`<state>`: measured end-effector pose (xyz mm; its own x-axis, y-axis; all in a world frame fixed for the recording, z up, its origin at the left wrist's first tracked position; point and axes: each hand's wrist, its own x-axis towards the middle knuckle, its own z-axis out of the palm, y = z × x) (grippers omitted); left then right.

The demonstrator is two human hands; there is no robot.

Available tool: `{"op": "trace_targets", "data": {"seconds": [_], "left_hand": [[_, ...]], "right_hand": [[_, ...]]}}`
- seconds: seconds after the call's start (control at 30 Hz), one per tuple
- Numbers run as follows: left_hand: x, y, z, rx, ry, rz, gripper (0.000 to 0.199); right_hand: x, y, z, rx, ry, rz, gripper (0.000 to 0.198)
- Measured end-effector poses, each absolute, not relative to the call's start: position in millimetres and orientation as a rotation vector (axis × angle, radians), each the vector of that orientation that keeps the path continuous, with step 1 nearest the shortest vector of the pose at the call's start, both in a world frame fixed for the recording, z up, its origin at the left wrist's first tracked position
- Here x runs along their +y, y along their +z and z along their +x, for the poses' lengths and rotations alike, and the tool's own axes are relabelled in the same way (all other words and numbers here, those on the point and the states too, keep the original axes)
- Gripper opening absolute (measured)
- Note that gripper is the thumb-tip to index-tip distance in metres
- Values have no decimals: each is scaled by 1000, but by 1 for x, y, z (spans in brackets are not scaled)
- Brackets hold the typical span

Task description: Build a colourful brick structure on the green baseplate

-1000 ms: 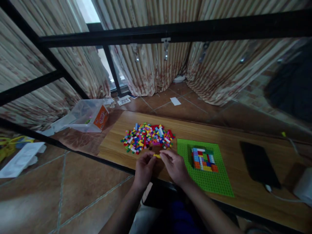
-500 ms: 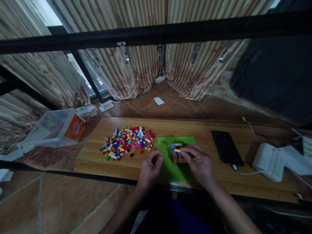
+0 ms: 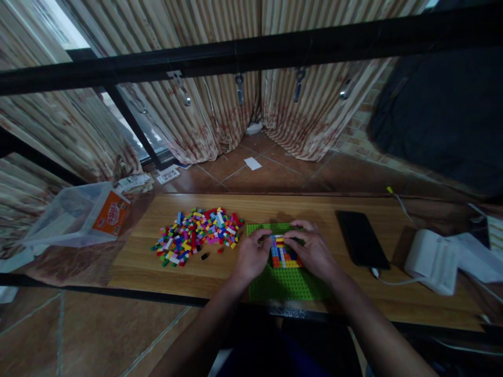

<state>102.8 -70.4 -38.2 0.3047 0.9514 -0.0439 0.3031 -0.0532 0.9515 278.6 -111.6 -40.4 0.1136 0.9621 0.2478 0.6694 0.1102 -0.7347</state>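
A build of small toy bricks (image 3: 281,256) in blue, red, orange, white and yellow sits on a green studded baseplate (image 3: 288,287). My left hand (image 3: 251,256) is at the build's upper left, its thumb and forefinger curled together. Whatever lies between those fingertips is too small to make out. From the other side, my right hand (image 3: 314,251) reaches over the build's right part and hides some of it. Its thumb and finger tips press at the build's far edge, against a small yellow brick (image 3: 279,239).
A heap of loose coloured bricks (image 3: 196,235) lies left on the wooden table (image 3: 133,262), with a black brick (image 3: 205,256) in front. Rightward are a black phone (image 3: 362,240) on a cable and a white device (image 3: 434,262). A clear plastic box (image 3: 70,217) stands far left.
My right hand has carried the yellow brick to the far edge of the build. My left hand has moved in from the baseplate's left edge to the build. The view has shifted slightly.
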Motion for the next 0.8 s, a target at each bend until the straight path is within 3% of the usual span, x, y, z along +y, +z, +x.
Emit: {"op": "trace_targets", "data": {"seconds": [0.8], "left_hand": [[-65,-31,124,1455,685,1679,14]], "right_hand": [[-102,-60,269,-1040,834,-1613,20]]}}
